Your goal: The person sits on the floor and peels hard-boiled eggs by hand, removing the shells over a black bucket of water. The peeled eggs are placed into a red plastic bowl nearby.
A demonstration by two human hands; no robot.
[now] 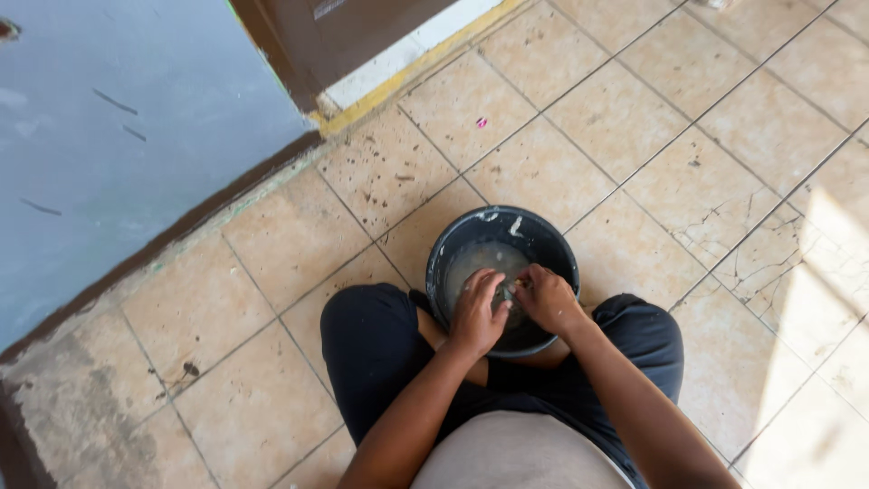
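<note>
My left hand [477, 312] and right hand [546, 297] clamp a small dark object [508, 294] over the round black bucket [453, 249]; cracked tile floor [706, 163] lies open around

No packages, signs, screens (none visible)

One head-worn camera, looking steeply down from above.
It faces the tiled floor [634, 118] ahead of the squatting person, near enough that knees, forearms and a black bucket [466, 244] fill the lower frame; a wall [118, 136] edges the left.
</note>
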